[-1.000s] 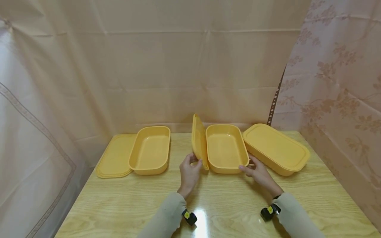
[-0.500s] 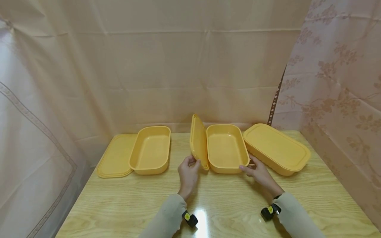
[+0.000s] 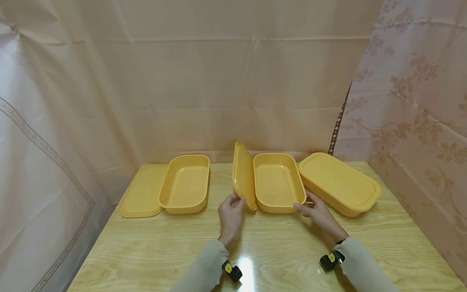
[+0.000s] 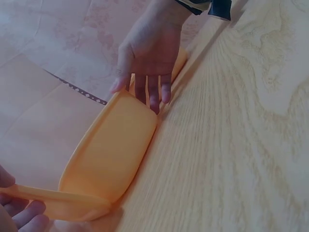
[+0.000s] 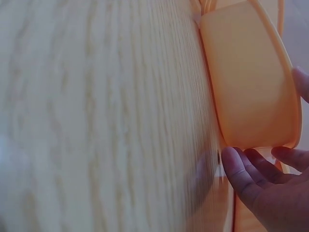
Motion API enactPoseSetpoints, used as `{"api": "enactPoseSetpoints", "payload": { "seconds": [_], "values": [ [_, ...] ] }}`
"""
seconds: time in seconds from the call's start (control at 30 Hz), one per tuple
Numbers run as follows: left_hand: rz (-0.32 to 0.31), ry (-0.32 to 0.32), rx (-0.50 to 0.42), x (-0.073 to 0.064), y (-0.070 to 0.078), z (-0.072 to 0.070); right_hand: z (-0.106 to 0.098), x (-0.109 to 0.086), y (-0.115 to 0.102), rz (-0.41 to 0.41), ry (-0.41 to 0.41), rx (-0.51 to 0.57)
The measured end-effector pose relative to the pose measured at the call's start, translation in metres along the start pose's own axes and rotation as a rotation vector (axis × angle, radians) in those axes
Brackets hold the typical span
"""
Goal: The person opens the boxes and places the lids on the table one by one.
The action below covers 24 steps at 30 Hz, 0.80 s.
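In the head view a yellow lid (image 3: 243, 174) stands on its long edge beside an uncovered yellow container (image 3: 279, 180), tilted a little to the left. My left hand (image 3: 230, 217) pinches the lid's near end between thumb and fingers. The left wrist view shows that lid (image 4: 65, 203) right at the container's side wall (image 4: 113, 145). At the container's near right corner, my right hand (image 3: 320, 215) has its thumb on the rim and its fingers against the outer side. In the right wrist view, the fingertips (image 5: 231, 157) touch the container wall (image 5: 253, 77).
A covered yellow container (image 3: 339, 180) stands at an angle close on the right. On the left is another uncovered container (image 3: 185, 182), its edge overlapping a flat yellow lid (image 3: 144, 190). The wooden table (image 3: 277, 251) ends at a beige curtain (image 3: 219, 89) behind.
The lid in my left hand has tipped slightly further left and its near end has come a little toward me. My right hand and the containers have stayed put.
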<state>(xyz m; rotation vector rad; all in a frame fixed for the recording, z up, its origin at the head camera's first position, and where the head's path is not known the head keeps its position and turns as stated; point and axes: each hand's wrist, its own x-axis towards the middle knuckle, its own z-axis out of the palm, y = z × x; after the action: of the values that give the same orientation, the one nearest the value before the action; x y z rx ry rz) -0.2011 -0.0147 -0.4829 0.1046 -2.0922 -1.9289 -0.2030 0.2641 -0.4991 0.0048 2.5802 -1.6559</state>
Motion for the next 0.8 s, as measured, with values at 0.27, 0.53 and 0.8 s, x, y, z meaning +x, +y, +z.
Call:
{"api": "enactPoseSetpoints", "payload": {
  "seconds": [0.27, 0.53, 0.8],
  "values": [
    [-0.072, 0.005, -0.018, -0.001, -0.002, -0.002, -0.002, 0.002, -0.001, 0.017, -0.006, -0.001],
    [-0.113, -0.003, -0.050, 0.000, -0.005, -0.007, -0.003, 0.001, -0.004, 0.036, -0.028, -0.021],
    [-0.187, -0.041, -0.096, 0.001, -0.007, -0.014, -0.005, 0.002, -0.006, 0.023, -0.049, -0.017]
  ]
}}
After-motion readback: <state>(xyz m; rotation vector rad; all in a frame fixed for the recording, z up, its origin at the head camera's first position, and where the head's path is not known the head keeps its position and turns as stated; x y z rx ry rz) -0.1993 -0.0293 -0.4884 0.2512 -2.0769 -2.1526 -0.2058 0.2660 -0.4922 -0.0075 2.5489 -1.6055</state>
